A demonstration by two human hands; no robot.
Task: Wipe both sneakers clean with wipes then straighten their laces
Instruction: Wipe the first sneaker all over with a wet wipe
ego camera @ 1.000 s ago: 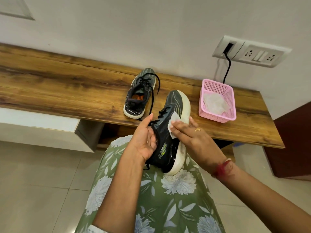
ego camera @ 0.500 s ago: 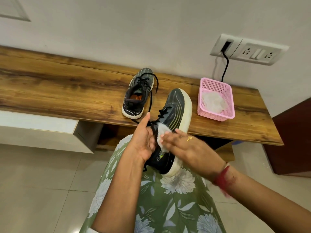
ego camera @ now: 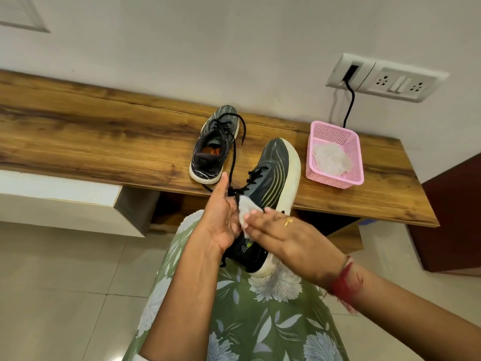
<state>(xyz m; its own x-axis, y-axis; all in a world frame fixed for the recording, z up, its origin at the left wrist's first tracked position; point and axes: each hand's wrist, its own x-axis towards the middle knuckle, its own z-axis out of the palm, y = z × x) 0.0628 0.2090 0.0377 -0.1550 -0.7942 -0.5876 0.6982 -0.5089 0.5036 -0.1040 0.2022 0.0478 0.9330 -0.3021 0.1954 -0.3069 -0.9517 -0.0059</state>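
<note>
Sneaker (ego camera: 270, 173) one stood heel-down on your lap, toe pointing toward the wooden shelf (ego camera: 104, 142). Your left hand (ego camera: 221, 220) gripped its collar, thumb up, fingertips hidden behind the sneaker. Your right hand (ego camera: 283, 235) lay flat-fingered, pressing the wipe (ego camera: 246, 209) against the side by the eyelets. Loose laces (ego camera: 244, 187) hung beside the wipe and could have snagged in it, and a slack grip could have let the sneaker tip. Farther off, the second sneaker (ego camera: 216, 144) sat at the shelf's front edge, one lace trailing over it. The pink basket (ego camera: 334, 178) held wipes near the right end.
</note>
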